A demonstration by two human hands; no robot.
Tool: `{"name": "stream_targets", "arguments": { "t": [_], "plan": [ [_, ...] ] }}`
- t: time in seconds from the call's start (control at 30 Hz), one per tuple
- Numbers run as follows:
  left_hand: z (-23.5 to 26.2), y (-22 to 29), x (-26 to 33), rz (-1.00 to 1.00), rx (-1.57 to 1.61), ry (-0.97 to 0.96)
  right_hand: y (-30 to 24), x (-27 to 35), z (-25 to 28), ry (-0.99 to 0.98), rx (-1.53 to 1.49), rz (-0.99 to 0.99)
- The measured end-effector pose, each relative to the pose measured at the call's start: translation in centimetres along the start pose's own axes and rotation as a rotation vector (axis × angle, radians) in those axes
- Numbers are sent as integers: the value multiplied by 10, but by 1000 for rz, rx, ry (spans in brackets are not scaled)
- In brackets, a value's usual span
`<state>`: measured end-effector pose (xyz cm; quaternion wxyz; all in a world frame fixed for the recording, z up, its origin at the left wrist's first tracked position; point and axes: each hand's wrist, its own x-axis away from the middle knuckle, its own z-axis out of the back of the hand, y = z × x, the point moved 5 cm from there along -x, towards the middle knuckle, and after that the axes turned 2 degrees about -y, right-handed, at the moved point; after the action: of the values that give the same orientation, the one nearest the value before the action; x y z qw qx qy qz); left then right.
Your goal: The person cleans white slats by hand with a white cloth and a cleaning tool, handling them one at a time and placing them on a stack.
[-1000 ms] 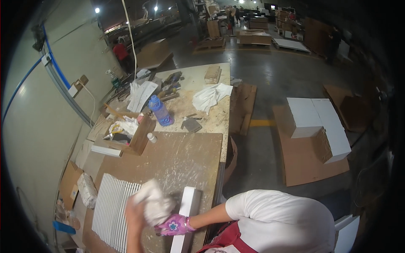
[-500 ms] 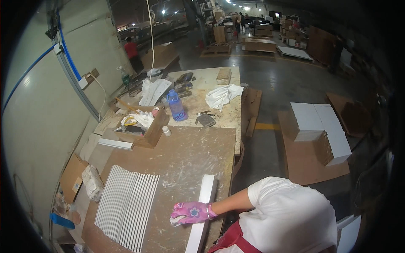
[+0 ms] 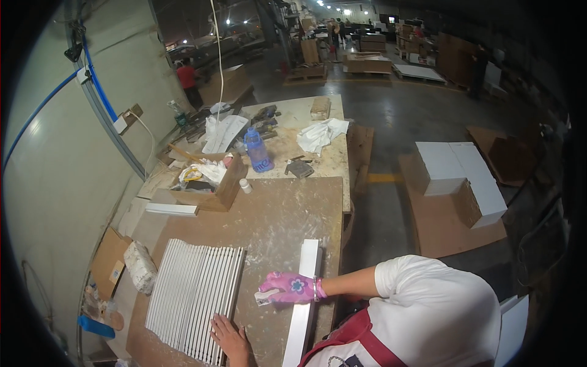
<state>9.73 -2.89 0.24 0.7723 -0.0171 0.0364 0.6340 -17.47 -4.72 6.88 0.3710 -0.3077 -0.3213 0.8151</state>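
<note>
Where only boards lay earlier, bare left hand (image 3: pixel 231 339) now flat beside slat panel (image 3: pixel 194 298), fingers together

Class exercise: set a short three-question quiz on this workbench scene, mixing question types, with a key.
1. True or false: the co-worker's pink gloved hand reaches across a long white strip.
2. What colour is the bottle standing behind the cardboard box? A red, B blue, C green.
3. Fill in: the wearer's bare left hand rests, fingers ____, on the near edge of the row of white slats.
Key: 1 true; 2 B; 3 open.
</note>
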Motion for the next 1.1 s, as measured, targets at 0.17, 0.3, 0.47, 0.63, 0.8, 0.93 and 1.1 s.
{"name": "stream_targets", "arguments": {
  "t": [0.17, 0.3, 0.47, 0.63, 0.8, 0.93, 1.1],
  "plan": [
    [-2, -11, -2, -25, 15, 77, 3, 0, -6, 29, 28, 48],
    [-10, -21, -6, -51, 11, 155, 1, 0, -5, 45, 44, 57],
    [1, -28, -5, 63, 322, 207, 4, 0, 2, 60, 12, 50],
    [52, -25, 30, 281, 662, -202, 4, -1, 19, 212, -289, -105],
    [124, 46, 48, 127, 855, -113, 42, 17, 122, 523, 46, -6],
    [132, 107, 50, 15, 572, -158, 97, 78, 212, 752, -682, -191],
    [122, 132, 69, 1, 582, -183, 133, 79, 178, 656, -766, -367]
  ]
}}
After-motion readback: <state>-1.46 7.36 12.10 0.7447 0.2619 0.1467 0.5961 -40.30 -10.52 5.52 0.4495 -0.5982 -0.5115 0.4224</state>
